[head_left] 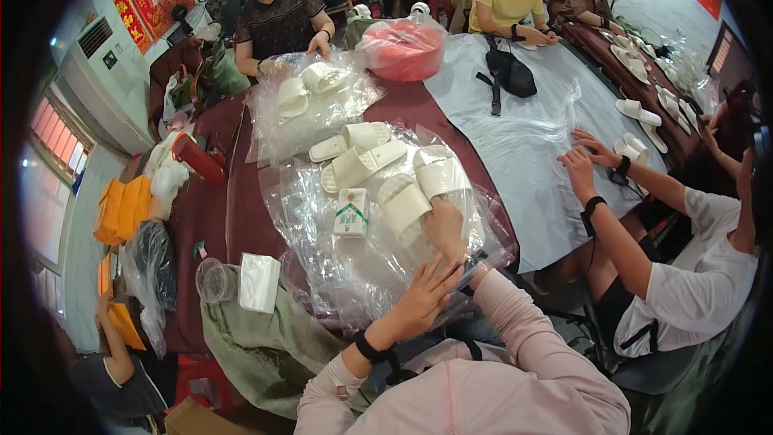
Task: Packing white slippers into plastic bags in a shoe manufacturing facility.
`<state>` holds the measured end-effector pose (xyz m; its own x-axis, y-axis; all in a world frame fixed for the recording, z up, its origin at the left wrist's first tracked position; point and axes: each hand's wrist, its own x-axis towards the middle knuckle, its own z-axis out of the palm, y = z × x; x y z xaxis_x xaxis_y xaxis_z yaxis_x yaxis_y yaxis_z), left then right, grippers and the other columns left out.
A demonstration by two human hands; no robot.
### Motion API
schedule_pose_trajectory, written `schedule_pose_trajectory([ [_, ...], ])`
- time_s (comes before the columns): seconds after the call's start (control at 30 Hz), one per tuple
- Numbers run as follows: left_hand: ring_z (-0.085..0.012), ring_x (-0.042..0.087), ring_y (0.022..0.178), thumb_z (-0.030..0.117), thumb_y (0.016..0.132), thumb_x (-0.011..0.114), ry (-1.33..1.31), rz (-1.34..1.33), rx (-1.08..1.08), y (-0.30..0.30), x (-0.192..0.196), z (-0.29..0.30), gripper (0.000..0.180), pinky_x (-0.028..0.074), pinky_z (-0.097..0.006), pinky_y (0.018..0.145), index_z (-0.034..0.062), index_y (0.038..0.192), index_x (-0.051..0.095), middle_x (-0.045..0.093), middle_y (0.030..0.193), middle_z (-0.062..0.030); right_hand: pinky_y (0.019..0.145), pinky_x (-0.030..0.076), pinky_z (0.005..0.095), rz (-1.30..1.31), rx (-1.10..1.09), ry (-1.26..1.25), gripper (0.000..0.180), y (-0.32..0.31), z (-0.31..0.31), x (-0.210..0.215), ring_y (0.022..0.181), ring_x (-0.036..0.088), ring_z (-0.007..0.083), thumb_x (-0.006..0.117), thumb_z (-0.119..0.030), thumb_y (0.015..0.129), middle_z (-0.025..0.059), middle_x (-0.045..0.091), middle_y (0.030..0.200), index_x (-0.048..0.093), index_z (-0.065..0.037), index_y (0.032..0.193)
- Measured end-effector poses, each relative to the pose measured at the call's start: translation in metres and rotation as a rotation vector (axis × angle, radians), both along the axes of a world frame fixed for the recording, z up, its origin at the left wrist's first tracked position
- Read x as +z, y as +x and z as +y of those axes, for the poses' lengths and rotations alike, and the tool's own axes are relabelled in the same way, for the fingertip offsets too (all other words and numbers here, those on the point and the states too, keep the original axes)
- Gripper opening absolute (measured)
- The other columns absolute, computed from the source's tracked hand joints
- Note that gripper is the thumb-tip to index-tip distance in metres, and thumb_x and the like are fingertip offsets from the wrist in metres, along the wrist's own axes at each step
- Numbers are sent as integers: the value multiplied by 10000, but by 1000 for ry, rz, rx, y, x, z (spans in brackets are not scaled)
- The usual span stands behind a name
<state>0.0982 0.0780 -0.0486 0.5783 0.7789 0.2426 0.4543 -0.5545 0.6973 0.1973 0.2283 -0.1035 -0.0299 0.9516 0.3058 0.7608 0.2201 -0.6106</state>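
My right hand (445, 229) reaches under clear plastic and grips a pair of cream slippers. The left slipper (403, 204) and right slipper (440, 173) lie side by side, their fingertip contact partly hidden. My left hand (420, 296) is by my right wrist, fingers stretched out, at the near edge of the clear plastic bags (374, 262). Just beyond, another pair of cream slippers (362, 153) lies on the bags, one crossing the other. A small white and green box (351, 212) sits left of my right hand.
A person across handles bagged slippers (304, 89) beside a red plastic-wrapped bundle (403, 50). On the right, co-workers sit at a table covered in clear sheeting (515, 161) with a black bag (511, 72). A tissue pack (258, 283) and green sack (258, 338) are at my left.
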Motion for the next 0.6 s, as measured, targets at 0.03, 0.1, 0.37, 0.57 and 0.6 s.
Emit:
schedule_pose_trajectory([
  [0.03,-387,91,1395,83,900,429,-5,-4,-13,2,3,1,564,89,-528,1101,121,1439,268,213,1507,-103,677,483,481,-26,-10,17,148,1,0,0,739,606,401,566,-115,755,214,612,859,593,-4,849],
  [0.1,-377,90,1398,60,881,445,-11,-12,-22,6,8,2,575,77,-495,1115,100,1431,285,210,1508,-106,658,490,479,-54,-16,34,133,0,1,-1,700,611,401,574,-107,747,212,606,857,588,5,817],
  [0.37,-392,129,1386,142,905,480,155,139,-100,23,8,-8,572,123,-535,1099,108,1436,269,212,1501,-132,658,469,471,69,-182,159,127,13,12,5,746,594,385,574,-102,734,180,601,848,607,-32,835],
  [0.57,-421,90,1381,380,877,545,52,230,135,7,-2,-14,698,114,-568,1087,90,1440,250,125,1502,-210,639,446,433,314,-210,321,122,61,14,24,753,580,375,584,-94,720,178,613,813,636,-11,793],
  [0.6,-421,90,1381,380,877,545,53,235,141,-2,-5,-12,698,114,-568,1087,90,1440,250,125,1502,-210,634,443,422,402,-187,332,134,67,11,29,750,581,374,585,-92,723,179,618,809,649,-6,803],
])
